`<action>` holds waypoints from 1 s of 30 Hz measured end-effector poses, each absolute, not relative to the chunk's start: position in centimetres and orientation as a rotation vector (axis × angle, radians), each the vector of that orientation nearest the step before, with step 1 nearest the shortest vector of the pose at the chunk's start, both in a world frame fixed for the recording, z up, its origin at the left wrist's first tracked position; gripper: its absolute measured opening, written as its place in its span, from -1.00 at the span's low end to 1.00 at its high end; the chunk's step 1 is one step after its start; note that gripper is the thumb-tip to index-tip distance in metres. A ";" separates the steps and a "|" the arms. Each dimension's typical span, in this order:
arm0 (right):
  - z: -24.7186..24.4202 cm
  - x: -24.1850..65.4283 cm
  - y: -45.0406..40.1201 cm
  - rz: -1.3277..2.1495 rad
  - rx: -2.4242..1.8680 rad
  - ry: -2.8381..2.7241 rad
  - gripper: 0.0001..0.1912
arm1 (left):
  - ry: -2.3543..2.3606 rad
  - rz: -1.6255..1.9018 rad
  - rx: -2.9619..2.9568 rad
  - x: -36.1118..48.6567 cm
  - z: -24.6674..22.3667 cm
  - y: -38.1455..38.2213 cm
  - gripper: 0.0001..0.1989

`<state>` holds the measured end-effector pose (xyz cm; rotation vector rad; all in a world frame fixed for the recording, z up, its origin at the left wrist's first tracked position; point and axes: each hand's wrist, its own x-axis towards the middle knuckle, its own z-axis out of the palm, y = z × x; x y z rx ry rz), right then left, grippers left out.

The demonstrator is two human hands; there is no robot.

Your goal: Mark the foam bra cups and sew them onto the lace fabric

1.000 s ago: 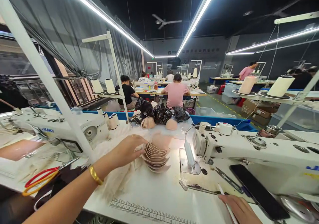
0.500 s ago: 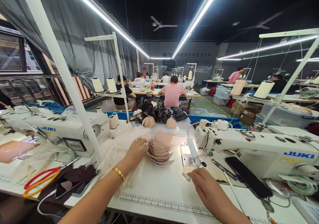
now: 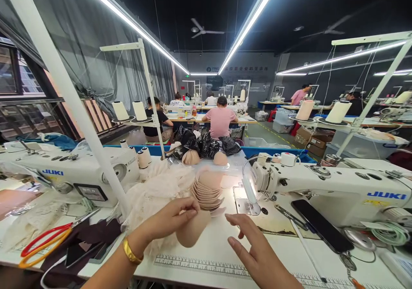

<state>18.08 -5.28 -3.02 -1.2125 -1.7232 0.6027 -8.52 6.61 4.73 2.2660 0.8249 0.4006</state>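
A beige moulded bra cup [image 3: 194, 232] hangs from the pinched fingers of my left hand [image 3: 170, 216], above the white table in front of me. Just behind it stands a stack of nested bra cups [image 3: 207, 190]. My right hand [image 3: 252, 248] hovers to the right of the held cup, thumb and fingers apart, holding nothing and not touching the cup. Beyond the right hand is the sewing machine [image 3: 325, 190], its lit needle plate [image 3: 246, 203] beside the stack. Sheer cream fabric [image 3: 154, 186] lies heaped left of the stack.
Red-and-orange scissors [image 3: 48, 242] lie on dark cloth at left. A phone [image 3: 322, 227] and tweezers [image 3: 289, 216] rest by the right machine. A printed ruler [image 3: 202, 263] runs along the front edge. Another sewing machine [image 3: 64, 173] stands left; black plastic bags [image 3: 209, 145] sit behind the table.
My left hand has come from the stack's side towards me and now holds a bra cup. The right hand has left the needle plate's front corner and opened, shifting slightly left.
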 end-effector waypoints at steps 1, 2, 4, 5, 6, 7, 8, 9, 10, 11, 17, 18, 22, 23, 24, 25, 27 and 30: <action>-2.8 17.5 -5.6 0.734 -1.215 -1.666 -0.51 | 0.768 0.361 2.226 -7.6 4.3 5.6 -0.68; -2.7 17.0 -5.7 0.878 -1.202 -1.606 -0.46 | 0.717 0.322 2.183 -6.7 3.7 4.7 -0.68; -3.3 16.7 -5.6 1.110 -1.149 -1.479 -0.46 | 0.661 0.294 2.105 -5.4 2.3 3.6 -0.72; -3.8 16.9 -5.4 1.169 -1.126 -1.417 -0.48 | 0.675 0.327 2.071 -5.2 1.6 3.5 -0.73; -4.4 17.4 -5.0 1.190 -1.121 -1.362 -0.50 | 0.713 0.393 2.039 -5.2 0.9 3.8 -0.74; -5.0 18.1 -4.7 1.175 -1.144 -1.318 -0.50 | 0.767 0.477 2.012 -5.5 0.4 4.3 -0.73; -5.7 18.9 -4.4 1.144 -1.184 -1.289 -0.51 | 0.828 0.565 1.987 -6.1 0.0 4.9 -0.71; -6.2 19.8 -4.1 1.101 -1.232 -1.278 -0.53 | 0.877 0.634 1.960 -6.8 -0.4 5.7 -0.68; -6.6 20.8 -4.0 1.065 -1.279 -1.277 -0.55 | 0.914 0.679 1.945 -7.5 -0.6 6.4 -0.66; -7.0 21.7 -4.0 1.038 -1.321 -1.281 -0.58 | 0.955 0.713 1.943 -8.3 -0.8 7.1 -0.65; -7.2 24.6 -5.1 0.627 -1.646 -1.465 -0.72 | 1.251 0.939 2.334 -10.9 -2.3 8.3 -0.78; -7.0 24.6 -5.1 0.512 -1.675 -1.532 -0.73 | 1.243 0.979 2.432 -10.8 -2.7 8.4 -0.80; -5.9 22.6 -3.8 0.330 -1.555 -1.785 -0.77 | 1.159 1.008 2.638 -9.7 -4.2 9.3 -0.75; -5.7 21.8 -3.2 0.260 -1.506 -1.853 -0.75 | 1.136 1.000 2.670 -9.3 -4.5 9.5 -0.72; -5.6 21.1 -2.5 0.175 -1.460 -1.911 -0.71 | 1.111 0.991 2.703 -9.0 -4.7 9.7 -0.68; -5.5 20.3 -1.8 0.093 -1.421 -1.955 -0.66 | 1.084 0.982 2.735 -8.7 -4.8 9.9 -0.65; -5.7 19.0 -0.2 -0.025 -1.378 -1.999 -0.60 | 1.032 0.960 2.797 -8.1 -4.8 10.1 -0.63; -6.3 18.0 2.0 -0.123 -1.374 -2.020 -0.64 | 0.973 0.922 2.883 -7.6 -4.7 10.4 -0.77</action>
